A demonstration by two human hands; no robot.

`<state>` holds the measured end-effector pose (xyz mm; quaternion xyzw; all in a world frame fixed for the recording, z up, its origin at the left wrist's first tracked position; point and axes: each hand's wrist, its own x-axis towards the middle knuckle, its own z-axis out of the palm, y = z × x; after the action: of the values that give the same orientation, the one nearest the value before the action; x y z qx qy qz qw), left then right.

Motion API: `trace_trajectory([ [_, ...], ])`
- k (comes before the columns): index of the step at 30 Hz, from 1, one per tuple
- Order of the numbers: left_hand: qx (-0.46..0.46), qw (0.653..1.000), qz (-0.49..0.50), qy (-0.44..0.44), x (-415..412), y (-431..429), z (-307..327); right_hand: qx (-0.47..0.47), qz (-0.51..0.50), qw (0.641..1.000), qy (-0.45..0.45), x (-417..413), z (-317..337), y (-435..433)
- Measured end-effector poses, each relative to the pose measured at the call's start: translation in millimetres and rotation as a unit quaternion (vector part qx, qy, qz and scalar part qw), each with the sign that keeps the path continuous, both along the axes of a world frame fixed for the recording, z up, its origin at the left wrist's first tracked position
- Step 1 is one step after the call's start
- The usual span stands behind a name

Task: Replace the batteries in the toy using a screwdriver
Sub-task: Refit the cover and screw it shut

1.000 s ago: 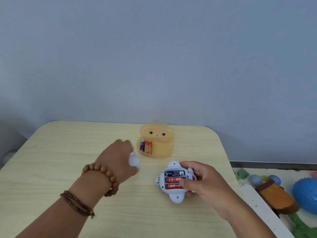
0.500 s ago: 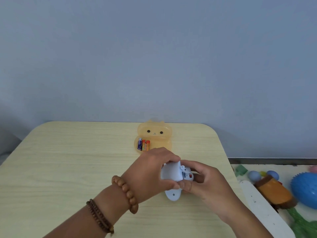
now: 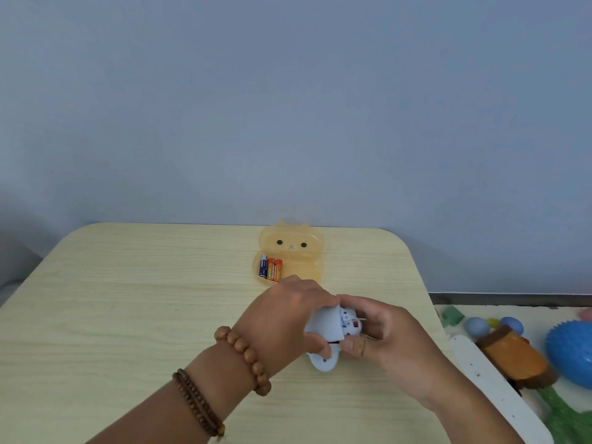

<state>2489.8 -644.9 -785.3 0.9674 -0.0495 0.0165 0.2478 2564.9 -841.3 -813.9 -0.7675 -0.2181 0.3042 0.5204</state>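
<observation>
A small white toy (image 3: pixel 323 360) lies upside down on the wooden table (image 3: pixel 128 315), mostly hidden by both hands. My left hand (image 3: pixel 285 318) pinches the white battery cover (image 3: pixel 325 325) and holds it flat over the toy's battery bay, so the batteries inside are hidden. My right hand (image 3: pixel 387 334) grips the toy's right side, thumb at its near edge. Behind the hands, an open orange bear-shaped case (image 3: pixel 294 251) holds three loose batteries (image 3: pixel 271 268). No screwdriver is in view.
The table's right edge runs close to my right wrist. On the floor to the right lie a white board (image 3: pixel 493 389), a blue spiky ball (image 3: pixel 573 350), an orange-brown toy (image 3: pixel 512 357) and small blue balls (image 3: pixel 477 326). A plain wall stands behind the table.
My left hand came from the left with the white cover and set it over the toy's open battery bay, hiding the batteries. My right hand stayed on the toy.
</observation>
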Motion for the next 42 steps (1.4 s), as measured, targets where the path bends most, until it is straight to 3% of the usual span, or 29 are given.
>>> trace_trajectory([
  [11,0.009,1.000,0.027,-0.006,5,-5,1,0.018,-0.013,0.999,0.029,-4,3,-3],
  [14,0.000,0.999,0.033,-0.007,4,-6,1,-0.038,0.000,0.998,-0.049,-9,7,-8],
  [16,-0.010,0.999,0.033,-0.010,3,-6,0,-0.058,-0.048,0.990,-0.123,-11,11,-15],
  [20,-0.019,0.999,0.040,-0.003,3,-6,0,-0.154,-0.209,0.917,-0.302,-9,4,-32],
  [23,-0.017,0.999,0.039,0.005,4,-6,1,-0.253,-0.179,0.896,-0.319,-12,-13,-36],
  [28,-0.012,0.999,0.039,0.016,4,-6,2,-0.276,-0.184,0.867,-0.373,-16,-29,-34],
  [38,-0.009,0.999,0.043,0.008,4,-7,1,-0.255,-0.200,0.880,-0.348,-13,-25,-25],
  [42,0.004,0.999,0.035,0.007,4,-8,2,-0.148,-0.250,0.931,-0.220,-15,-9,-15],
])
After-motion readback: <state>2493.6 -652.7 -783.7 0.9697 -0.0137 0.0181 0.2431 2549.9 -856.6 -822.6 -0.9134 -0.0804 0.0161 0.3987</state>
